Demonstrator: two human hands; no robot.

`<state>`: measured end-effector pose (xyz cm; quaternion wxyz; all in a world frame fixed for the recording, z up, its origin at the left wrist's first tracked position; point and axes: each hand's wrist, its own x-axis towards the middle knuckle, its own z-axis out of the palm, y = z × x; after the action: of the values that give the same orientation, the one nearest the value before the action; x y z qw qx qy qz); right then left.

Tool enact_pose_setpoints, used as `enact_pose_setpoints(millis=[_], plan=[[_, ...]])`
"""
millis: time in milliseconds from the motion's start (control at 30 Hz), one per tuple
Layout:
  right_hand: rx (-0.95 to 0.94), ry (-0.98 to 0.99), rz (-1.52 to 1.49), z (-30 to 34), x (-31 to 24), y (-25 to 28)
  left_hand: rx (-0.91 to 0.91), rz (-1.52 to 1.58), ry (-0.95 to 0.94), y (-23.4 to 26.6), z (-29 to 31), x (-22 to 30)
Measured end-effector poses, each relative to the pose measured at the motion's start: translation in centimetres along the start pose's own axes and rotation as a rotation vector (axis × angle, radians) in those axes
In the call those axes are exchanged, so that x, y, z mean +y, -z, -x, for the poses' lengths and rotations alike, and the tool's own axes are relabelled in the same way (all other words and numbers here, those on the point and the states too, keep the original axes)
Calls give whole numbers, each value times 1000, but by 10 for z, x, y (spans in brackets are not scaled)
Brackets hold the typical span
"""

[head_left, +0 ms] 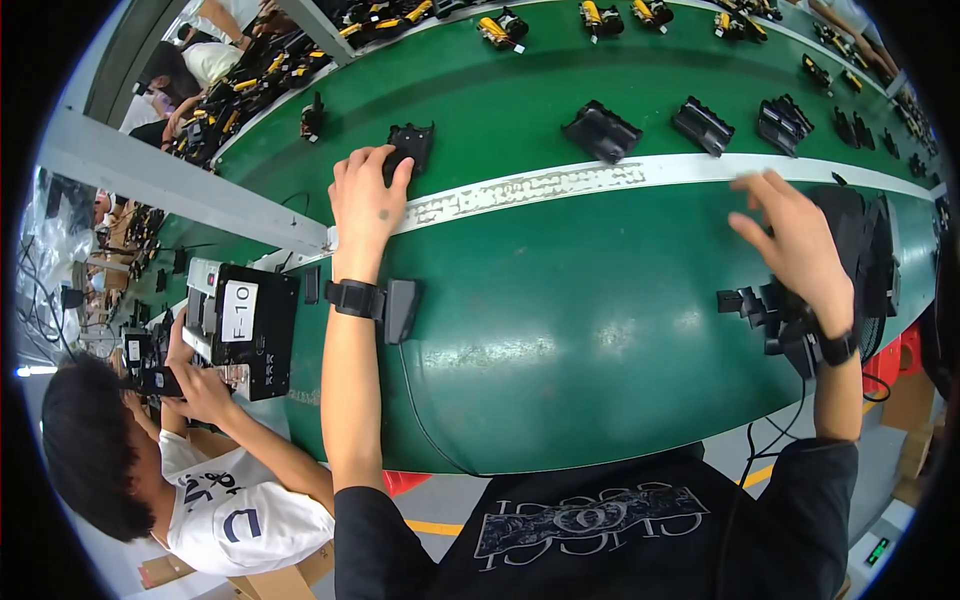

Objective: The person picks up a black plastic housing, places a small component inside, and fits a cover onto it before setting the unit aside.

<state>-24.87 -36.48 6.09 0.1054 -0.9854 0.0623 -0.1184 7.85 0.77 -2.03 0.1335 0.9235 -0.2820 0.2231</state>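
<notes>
At the far left of the green table, my left hand (368,198) pinches the near left edge of a black plastic shell (412,150), with the thumb on its near side. The fingertips are partly hidden by the shell. My right hand (790,235) hangs over the right side of the table with fingers loosely bent and apart, holding nothing; its fingertips are blurred. Below it are several small black parts (757,304). Beyond the white strip lie more black shells, one at the middle (602,131), others (703,126) further right.
A white rail (520,190) runs across the green table (540,330). Black-and-yellow assemblies (502,30) line the far side. On the left stand a metal post (190,185), a black-and-white machine (240,320) and a co-worker (230,490). Black stacked parts (850,240) sit at right. A cable (415,410) trails from my left wrist.
</notes>
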Motion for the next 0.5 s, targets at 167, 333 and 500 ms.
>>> enact_pose_setpoints(millis=[167,333,500], plan=[[-119,1,-35,52,10,1,-69,32,40,-8,-21,9],[-193,66,-82,60,3,-7,-56,247,-122,-21,-20,-22],[-196,58,-88,66,2,-11,-107,420,-251,2,20,76]])
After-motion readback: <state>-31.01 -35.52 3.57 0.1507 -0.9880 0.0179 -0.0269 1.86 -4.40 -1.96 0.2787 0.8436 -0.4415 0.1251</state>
